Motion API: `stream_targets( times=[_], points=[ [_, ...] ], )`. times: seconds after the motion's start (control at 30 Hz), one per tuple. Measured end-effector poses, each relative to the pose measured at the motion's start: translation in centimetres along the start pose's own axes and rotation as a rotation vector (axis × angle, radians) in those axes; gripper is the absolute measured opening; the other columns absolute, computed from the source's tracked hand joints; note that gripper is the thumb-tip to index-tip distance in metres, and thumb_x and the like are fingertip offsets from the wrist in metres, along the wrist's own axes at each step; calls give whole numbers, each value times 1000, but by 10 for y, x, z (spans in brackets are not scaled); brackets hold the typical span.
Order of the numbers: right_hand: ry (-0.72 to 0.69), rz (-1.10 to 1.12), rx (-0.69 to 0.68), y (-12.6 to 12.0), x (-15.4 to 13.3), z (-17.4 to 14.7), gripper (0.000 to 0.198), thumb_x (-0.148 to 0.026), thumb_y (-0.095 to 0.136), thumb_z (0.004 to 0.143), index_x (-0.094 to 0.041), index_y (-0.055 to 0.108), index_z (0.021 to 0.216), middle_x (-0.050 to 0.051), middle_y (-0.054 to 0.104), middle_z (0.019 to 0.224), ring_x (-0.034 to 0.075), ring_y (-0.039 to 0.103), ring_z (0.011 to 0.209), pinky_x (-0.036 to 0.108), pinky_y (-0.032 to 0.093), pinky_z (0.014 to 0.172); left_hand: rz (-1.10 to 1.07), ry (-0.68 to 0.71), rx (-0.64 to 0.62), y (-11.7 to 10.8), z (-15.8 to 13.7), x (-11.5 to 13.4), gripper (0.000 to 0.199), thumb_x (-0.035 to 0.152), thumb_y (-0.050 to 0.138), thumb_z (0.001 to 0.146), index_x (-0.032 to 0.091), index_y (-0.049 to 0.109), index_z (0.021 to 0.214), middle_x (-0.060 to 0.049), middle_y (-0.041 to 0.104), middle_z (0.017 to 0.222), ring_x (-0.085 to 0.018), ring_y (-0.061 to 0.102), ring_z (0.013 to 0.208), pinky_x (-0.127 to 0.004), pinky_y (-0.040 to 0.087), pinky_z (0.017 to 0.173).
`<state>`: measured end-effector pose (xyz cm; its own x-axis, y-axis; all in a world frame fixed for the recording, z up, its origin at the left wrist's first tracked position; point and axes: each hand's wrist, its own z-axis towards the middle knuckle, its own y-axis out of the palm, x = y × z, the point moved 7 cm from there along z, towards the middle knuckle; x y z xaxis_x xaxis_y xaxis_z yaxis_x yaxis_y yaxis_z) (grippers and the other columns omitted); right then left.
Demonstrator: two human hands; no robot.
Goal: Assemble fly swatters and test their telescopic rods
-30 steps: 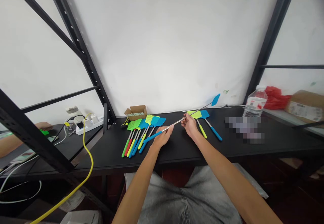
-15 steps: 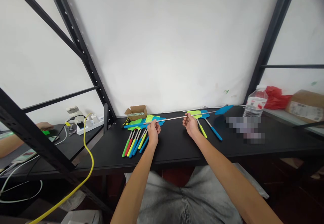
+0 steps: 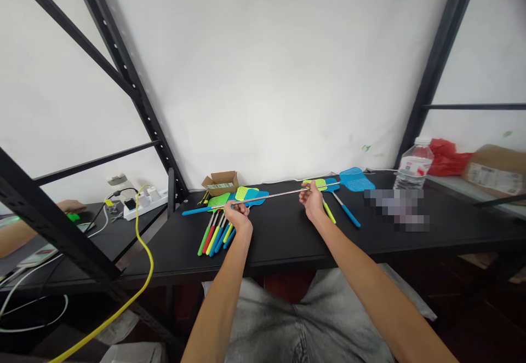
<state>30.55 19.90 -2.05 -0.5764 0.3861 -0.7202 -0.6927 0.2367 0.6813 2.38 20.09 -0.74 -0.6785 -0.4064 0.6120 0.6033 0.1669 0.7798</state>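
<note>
A blue fly swatter (image 3: pixel 356 179) with a long thin metal rod is held level above the table, its blue handle pointing left and its flat head right. My left hand (image 3: pixel 238 213) is closed around the rod just right of the handle. Further along, my right hand (image 3: pixel 312 199) pinches the rod left of the head. Below my left hand lies a row of several fly swatters (image 3: pixel 216 231) with green, red, yellow and blue handles. Beside my right hand rest a yellow fly swatter (image 3: pixel 315 184) and a second blue fly swatter (image 3: pixel 347 209).
An open cardboard box (image 3: pixel 222 182) sits against the wall. To the right stand a clear plastic bottle (image 3: pixel 414 166), a red bag (image 3: pixel 447 157) and a carton (image 3: pixel 497 170). At left are a power strip (image 3: pixel 146 204), a yellow cable (image 3: pixel 143 281) and another person's hand (image 3: pixel 70 206).
The held swatter has shifted left and turned about its rod, so its head now shows flat. My left hand has moved left and rolled from the handle end onto the rod.
</note>
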Motion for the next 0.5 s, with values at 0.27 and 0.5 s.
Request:
stream_targets(
  times=[0.27,0.5],
  points=[
    [-113,0,222,-27,-12,9,59,-72,42,84,-18,61,67,-2,50,51,9,43,40,23,32,37,-30,43,62,-8,6,2,32,43,46,77,23,26,64,10,26,44,-6,27,35,-22,20,42],
    [-296,-118,403,-46,-27,7,60,-69,29,88,-21,55,62,-2,45,47,9,39,35,25,32,36,21,109,46,-8,5,11,33,49,42,81,23,30,66,10,27,45,-7,23,34,-22,18,40]
  ],
)
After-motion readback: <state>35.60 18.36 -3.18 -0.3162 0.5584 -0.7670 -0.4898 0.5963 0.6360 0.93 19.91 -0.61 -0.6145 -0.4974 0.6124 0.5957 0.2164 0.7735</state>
